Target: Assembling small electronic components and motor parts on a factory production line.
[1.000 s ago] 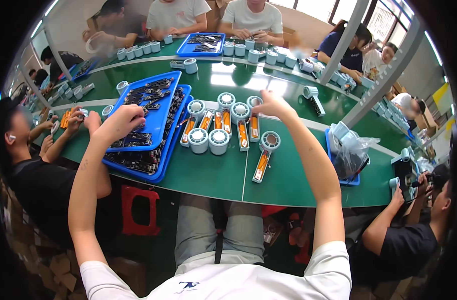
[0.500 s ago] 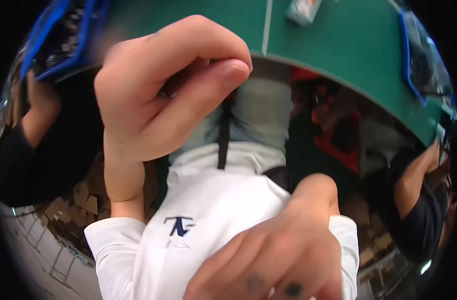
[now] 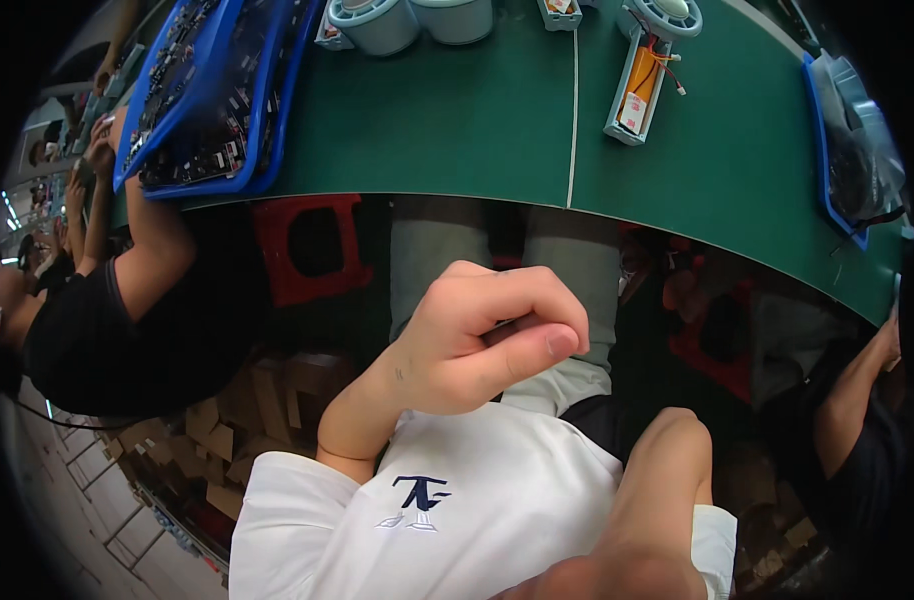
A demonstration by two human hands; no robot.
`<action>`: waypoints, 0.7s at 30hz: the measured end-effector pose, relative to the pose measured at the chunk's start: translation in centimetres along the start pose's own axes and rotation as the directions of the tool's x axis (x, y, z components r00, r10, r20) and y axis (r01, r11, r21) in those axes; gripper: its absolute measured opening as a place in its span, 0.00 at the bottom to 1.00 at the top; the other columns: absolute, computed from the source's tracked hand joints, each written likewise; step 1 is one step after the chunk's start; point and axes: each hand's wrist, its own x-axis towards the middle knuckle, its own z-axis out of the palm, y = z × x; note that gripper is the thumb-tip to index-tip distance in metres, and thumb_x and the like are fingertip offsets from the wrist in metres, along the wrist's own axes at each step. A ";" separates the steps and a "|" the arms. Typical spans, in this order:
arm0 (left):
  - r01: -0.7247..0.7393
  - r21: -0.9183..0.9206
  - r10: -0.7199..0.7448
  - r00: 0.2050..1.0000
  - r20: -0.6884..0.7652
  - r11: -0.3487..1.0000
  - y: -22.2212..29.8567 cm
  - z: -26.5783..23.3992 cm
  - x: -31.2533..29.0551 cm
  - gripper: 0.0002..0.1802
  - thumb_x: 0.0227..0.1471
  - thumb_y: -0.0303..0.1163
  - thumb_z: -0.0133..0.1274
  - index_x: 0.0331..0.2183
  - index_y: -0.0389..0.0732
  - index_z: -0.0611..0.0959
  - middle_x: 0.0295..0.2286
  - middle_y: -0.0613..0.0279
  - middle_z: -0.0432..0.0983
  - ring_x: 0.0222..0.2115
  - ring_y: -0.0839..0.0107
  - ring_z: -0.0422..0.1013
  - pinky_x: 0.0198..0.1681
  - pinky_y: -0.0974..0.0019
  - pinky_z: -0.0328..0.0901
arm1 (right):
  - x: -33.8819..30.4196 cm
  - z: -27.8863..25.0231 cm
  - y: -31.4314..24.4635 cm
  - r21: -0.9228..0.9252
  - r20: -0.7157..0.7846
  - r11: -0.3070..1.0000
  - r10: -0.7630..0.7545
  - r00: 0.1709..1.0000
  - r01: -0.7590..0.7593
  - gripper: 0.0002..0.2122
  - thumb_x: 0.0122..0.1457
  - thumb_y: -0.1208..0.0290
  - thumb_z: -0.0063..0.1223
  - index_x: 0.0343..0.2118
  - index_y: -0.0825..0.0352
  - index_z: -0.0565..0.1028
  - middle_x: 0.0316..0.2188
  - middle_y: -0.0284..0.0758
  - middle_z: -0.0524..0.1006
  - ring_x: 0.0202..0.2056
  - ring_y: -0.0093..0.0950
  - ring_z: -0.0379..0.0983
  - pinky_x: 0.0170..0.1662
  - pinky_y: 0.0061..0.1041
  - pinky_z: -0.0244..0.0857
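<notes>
My left hand (image 3: 497,340) is raised above my lap, away from the table edge. Its fingers are curled and the thumb presses against the bent index finger; whatever may be inside the curl is hidden. At the lower edge, my right hand (image 3: 617,580) is close to the camera, blurred and mostly cut off, so its fingers do not show. On the green table (image 3: 457,140) beyond my hands lies a narrow pale housing (image 3: 613,128) with an orange battery pack (image 3: 643,72) and thin wires inside. Neither hand touches it.
Blue trays stand at the left (image 3: 267,180) with small dark parts and at the right (image 3: 827,190) with clear bags. Pale round housings (image 3: 377,28) sit at the far edge. Co-workers (image 3: 127,310) sit on both sides. A red stool (image 3: 277,270) is under the table.
My left hand has moved down and rightward in the view, its fingers still curled. My right hand has dropped toward the lower edge. More of the table now shows.
</notes>
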 end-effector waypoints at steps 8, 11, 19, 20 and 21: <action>-0.133 -0.370 0.063 0.979 -0.196 0.919 -2.8 -0.3 1.0 0.20 0.57 0.24 0.55 0.51 0.36 0.73 0.26 0.67 0.66 0.25 0.78 0.64 0.29 0.75 0.60 | -0.3 7.3 10.8 0.031 -0.181 0.992 -0.112 0.977 0.119 0.13 0.62 0.62 0.59 0.43 0.66 0.76 0.39 0.45 0.80 0.38 0.40 0.79 0.41 0.36 0.70; -0.097 -0.689 -0.038 0.983 -0.178 0.718 -3.9 1.1 0.4 0.27 0.57 0.23 0.54 0.57 0.38 0.66 0.29 0.67 0.63 0.28 0.77 0.64 0.34 0.73 0.63 | 1.6 6.4 10.4 -0.047 -0.223 0.991 -0.131 0.966 0.123 0.13 0.63 0.60 0.59 0.43 0.64 0.75 0.40 0.46 0.79 0.38 0.40 0.79 0.40 0.36 0.69; 0.535 -0.450 -0.157 0.750 0.643 0.714 -8.9 6.5 -8.3 0.28 0.64 0.27 0.48 0.63 0.41 0.61 0.35 0.64 0.67 0.31 0.76 0.67 0.37 0.69 0.66 | 6.2 -4.0 1.5 -0.911 0.378 -0.093 0.195 0.905 0.401 0.05 0.52 0.80 0.64 0.31 0.70 0.80 0.24 0.37 0.79 0.27 0.29 0.76 0.36 0.30 0.70; 0.564 -0.476 -0.181 0.751 0.634 0.675 -7.9 6.2 -7.7 0.27 0.65 0.27 0.47 0.62 0.40 0.62 0.33 0.64 0.67 0.31 0.76 0.67 0.36 0.70 0.66 | 7.4 -5.0 0.3 -0.879 0.350 -0.280 0.170 0.921 0.386 0.07 0.50 0.81 0.65 0.33 0.70 0.81 0.26 0.38 0.80 0.28 0.29 0.77 0.36 0.29 0.71; 0.593 -0.500 -0.210 0.750 0.627 0.631 -6.7 6.0 -7.3 0.25 0.65 0.27 0.46 0.62 0.40 0.63 0.31 0.65 0.68 0.30 0.76 0.67 0.36 0.70 0.65 | 9.1 -6.4 -0.3 -0.893 0.307 -0.308 0.115 0.945 0.328 0.09 0.50 0.83 0.63 0.35 0.69 0.81 0.28 0.38 0.80 0.29 0.29 0.77 0.35 0.28 0.71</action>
